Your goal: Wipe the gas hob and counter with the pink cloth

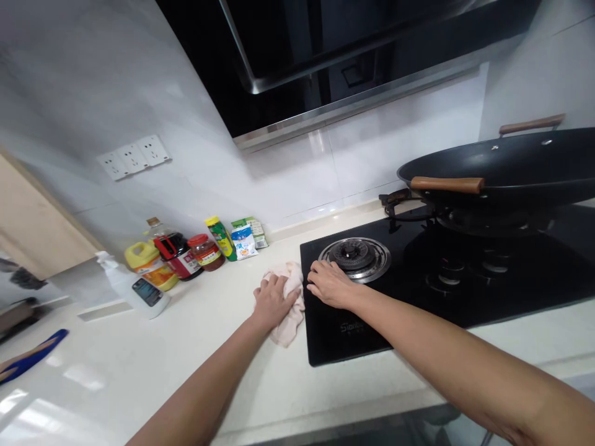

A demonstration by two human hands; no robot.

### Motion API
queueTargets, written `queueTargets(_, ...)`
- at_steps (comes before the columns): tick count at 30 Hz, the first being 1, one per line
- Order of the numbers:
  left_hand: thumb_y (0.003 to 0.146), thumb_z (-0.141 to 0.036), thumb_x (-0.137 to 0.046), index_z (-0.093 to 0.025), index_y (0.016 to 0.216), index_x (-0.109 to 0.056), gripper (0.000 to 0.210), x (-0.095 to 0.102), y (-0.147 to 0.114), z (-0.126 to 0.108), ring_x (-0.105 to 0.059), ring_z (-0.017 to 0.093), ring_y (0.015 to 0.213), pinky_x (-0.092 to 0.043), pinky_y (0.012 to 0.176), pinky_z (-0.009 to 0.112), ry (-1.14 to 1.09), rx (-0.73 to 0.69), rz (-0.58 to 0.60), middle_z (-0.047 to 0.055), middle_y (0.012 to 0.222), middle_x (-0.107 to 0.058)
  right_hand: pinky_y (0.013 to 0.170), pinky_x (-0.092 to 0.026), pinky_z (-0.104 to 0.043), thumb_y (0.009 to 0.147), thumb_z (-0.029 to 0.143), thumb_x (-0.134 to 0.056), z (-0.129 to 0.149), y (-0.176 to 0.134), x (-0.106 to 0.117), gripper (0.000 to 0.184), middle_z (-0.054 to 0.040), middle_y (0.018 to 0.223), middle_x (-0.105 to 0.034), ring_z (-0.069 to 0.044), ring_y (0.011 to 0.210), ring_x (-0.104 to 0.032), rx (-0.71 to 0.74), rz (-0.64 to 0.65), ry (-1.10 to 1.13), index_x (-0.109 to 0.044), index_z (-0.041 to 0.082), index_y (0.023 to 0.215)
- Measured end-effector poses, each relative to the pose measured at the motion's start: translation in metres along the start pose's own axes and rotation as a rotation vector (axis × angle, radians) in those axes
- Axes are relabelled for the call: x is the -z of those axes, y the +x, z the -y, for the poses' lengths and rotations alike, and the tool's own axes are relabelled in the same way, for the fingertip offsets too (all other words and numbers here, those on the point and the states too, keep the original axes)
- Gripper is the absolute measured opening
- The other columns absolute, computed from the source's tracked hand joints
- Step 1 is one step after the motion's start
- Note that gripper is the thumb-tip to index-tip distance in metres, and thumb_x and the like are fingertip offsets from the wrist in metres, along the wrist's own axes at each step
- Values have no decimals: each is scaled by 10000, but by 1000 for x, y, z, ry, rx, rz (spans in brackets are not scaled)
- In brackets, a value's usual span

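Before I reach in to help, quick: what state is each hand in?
Left hand: palm down on the cloth; whether its grip is closed can't be told.
Right hand: open, fingers bent, at the cooktop; nothing seen held.

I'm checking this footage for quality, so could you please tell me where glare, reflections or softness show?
Head view: bright glare patches on the countertop, lower left; head view: reflections in the glossy cooktop and range hood; head view: small print on the spray bottle too soft to read; head view: left hand and cloth fairly clear.
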State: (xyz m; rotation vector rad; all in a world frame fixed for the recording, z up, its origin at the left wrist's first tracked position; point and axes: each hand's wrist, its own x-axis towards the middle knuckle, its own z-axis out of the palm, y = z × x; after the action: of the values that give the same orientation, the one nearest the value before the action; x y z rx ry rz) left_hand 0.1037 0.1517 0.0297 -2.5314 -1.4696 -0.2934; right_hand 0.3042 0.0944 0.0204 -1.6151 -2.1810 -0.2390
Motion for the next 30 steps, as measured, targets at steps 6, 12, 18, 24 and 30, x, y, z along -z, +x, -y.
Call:
queueTargets(6,894,-547,-589,-237,1075,-614,360,21,-68,8,-524,303,1062,-454,907,475,-134,-157,-45,78,1117,-582,916,-386,-413,1020,357,-466,1,-3,1,282,-118,1198,-574,-263,1112,-518,-4,38,36,-670,175,1088)
queueTargets(12,866,-477,-630,-238,1059,-599,309,15,-100,23,-526,306,1136,-457,971,513,-262,-162,-95,94,1175,-584,922,-389,-408,1018,352,-466,3,-6,6,279,-115,1203,-579,-261,1111,-524,-23,84,75,-671,176,1089)
queueTargets(18,919,-452,-565,-237,1249,-567,393,-3,-69,39,-337,322,1469,-385,1100,558,-204,-18,-51,121,1573,-405,949,-386,-428,1016,359,-464,2,-6,5,292,-122,1230,-570,-275,1139,-514,-45,103,79,-659,178,1139)
queueTargets(24,966,-500,-494,-284,1519,-398,601,-12,-15,43,-302,328,1500,-313,1148,616,-106,126,26,89,1622,-373,976,-392,-468,1007,378,-476,4,-2,3,335,-135,1261,-563,-308,1189,-487,-78,116,96,-636,161,1206)
queueTargets(30,957,-600,-454,-300,1532,-406,650,-27,40,41,-304,357,1495,-326,1139,631,-67,166,21,83,1623,-372,976,-392,-465,1031,415,-425,3,1,0,379,-136,1260,-560,-304,1183,-481,-90,110,94,-643,158,1204)
